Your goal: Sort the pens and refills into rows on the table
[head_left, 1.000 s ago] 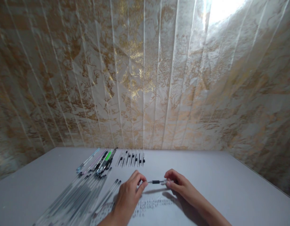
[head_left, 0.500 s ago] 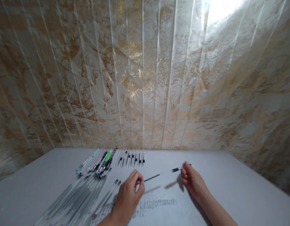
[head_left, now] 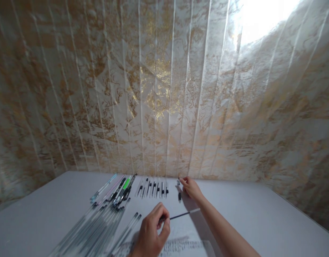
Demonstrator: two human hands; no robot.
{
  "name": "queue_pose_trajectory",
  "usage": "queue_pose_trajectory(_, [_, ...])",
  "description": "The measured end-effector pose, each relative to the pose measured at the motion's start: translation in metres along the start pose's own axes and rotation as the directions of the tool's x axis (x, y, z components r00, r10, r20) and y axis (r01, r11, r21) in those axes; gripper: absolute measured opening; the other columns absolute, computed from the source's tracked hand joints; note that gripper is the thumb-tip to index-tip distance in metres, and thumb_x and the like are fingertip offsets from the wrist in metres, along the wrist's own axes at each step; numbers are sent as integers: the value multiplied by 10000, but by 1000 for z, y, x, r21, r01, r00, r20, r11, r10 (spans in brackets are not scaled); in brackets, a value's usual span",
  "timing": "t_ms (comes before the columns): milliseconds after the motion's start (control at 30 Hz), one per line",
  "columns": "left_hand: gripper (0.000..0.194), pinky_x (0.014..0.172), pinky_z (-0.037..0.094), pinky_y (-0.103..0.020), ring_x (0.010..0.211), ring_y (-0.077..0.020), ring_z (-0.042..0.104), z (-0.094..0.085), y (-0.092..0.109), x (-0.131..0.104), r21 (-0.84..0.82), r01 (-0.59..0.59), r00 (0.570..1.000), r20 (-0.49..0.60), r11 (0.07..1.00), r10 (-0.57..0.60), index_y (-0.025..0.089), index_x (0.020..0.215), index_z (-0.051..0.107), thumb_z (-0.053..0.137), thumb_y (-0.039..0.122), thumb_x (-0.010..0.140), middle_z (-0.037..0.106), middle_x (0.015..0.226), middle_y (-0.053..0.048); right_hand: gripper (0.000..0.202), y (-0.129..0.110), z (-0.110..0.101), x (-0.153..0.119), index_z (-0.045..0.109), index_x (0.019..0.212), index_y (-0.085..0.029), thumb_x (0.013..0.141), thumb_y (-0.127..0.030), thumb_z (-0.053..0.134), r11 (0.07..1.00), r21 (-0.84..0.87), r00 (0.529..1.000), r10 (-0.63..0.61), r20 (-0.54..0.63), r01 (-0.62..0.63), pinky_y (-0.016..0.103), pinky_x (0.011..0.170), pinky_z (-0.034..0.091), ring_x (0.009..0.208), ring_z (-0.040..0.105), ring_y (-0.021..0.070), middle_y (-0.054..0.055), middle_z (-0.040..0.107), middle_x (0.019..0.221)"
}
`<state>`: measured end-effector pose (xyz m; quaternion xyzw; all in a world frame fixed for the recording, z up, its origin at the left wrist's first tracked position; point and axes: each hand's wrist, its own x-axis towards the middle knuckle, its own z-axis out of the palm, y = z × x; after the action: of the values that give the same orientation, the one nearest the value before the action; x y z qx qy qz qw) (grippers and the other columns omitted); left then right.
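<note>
My left hand (head_left: 153,228), low in the middle, pinches a thin dark refill (head_left: 180,215) whose pale end points right. Farther back, my right hand (head_left: 190,187) has its fingertips on the upper end of a clear pen with a black grip (head_left: 179,194), which points toward me near the table's back edge. To its left is a row of short clear pieces with black parts (head_left: 154,189). Beneath my left hand lies a sheet with rows of writing (head_left: 184,246), partly covered by the hand.
Many long grey refills (head_left: 92,228) fan out on the white table (head_left: 260,214) at the left. Behind them lie several pens, one bright green (head_left: 127,183). A patterned, shiny sheet (head_left: 159,89) hangs behind the table.
My right hand has moved left and back with the clear pen, which has turned from sideways to pointing toward me. More of the refill's pale end shows. The view has shifted slightly.
</note>
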<state>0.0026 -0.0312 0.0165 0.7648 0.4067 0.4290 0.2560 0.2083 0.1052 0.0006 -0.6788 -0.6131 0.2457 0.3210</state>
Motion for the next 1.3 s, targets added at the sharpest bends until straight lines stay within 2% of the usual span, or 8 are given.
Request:
queue_pose_trajectory(100, [140, 571, 362, -211, 653, -127, 483, 1, -4, 1, -24, -19, 1000, -16, 1000, 18, 209, 749, 450, 404, 216, 881, 462, 739, 15, 204, -5, 11, -4, 635, 992, -169, 836, -266, 547, 991, -110, 997, -76, -10, 75, 262, 683, 402, 839, 620, 194, 76, 666, 905])
queue_pose_trajectory(200, [125, 569, 366, -204, 655, -125, 487, 5, -5, 2, -44, -16, 1000, -18, 999, 16, 212, 745, 441, 424, 200, 868, 469, 740, 16, 275, -3, 15, -16, 653, 1067, -193, 831, -202, 510, 972, -172, 987, -158, 23, 159, 260, 784, 410, 989, 603, 200, 87, 619, 1121])
queue_pose_trajectory(367, [116, 572, 355, -208, 648, -123, 486, 8, -2, 2, -17, -22, 999, -23, 1000, 22, 211, 741, 438, 435, 165, 847, 470, 735, 21, 375, 8, 16, -31, 643, 1159, -203, 830, -188, 464, 921, -169, 936, -339, 92, 350, 294, 940, 399, 1126, 546, 213, 86, 597, 1209])
queue_pose_trajectory(533, [132, 580, 363, -213, 644, -127, 480, 7, 0, 3, -16, 23, 999, -28, 1000, -24, 208, 742, 448, 421, 205, 871, 461, 723, 21, 587, 10, 22, -45, 577, 1283, -132, 730, -316, 651, 842, -158, 857, -506, 100, 516, 403, 1040, 342, 1172, 487, 297, 141, 565, 1327])
queue_pose_trajectory(633, [144, 584, 372, -214, 653, -131, 483, 7, 0, 4, -28, 57, 998, -25, 998, -57, 206, 745, 452, 410, 229, 880, 461, 731, 16, 673, 5, 25, -49, 552, 1311, -123, 684, -315, 702, 850, -165, 866, -492, 87, 500, 411, 1027, 356, 1164, 484, 307, 146, 563, 1342])
queue_pose_trajectory(1067, [155, 602, 376, -215, 678, -141, 472, 8, -1, 6, -136, 176, 984, 2, 975, -178, 208, 756, 479, 461, 304, 876, 473, 729, 22, 541, 1, 35, -32, 577, 1280, -152, 749, -246, 626, 850, -140, 861, -504, 64, 508, 379, 1000, 368, 1106, 507, 277, 105, 610, 1293])
queue_pose_trajectory(1200, [227, 627, 372, -221, 682, -141, 436, 11, -10, 8, -263, 261, 959, -35, 929, -280, 207, 763, 486, 468, 397, 886, 445, 710, 36, 507, 0, 31, -35, 610, 1223, -151, 719, -201, 629, 862, -12, 862, -506, 28, 507, 403, 988, 363, 1083, 496, 279, 120, 628, 1234])
queue_pose_trajectory(1300, [268, 657, 368, -234, 698, -147, 428, 11, -20, 11, -331, 323, 923, -96, 886, -372, 205, 786, 503, 470, 455, 877, 447, 716, 39, 365, -5, 23, -42, 658, 1109, -191, 749, -200, 597, 841, 225, 865, -501, -13, 491, 386, 936, 384, 1023, 518, 245, 92, 652, 1096])
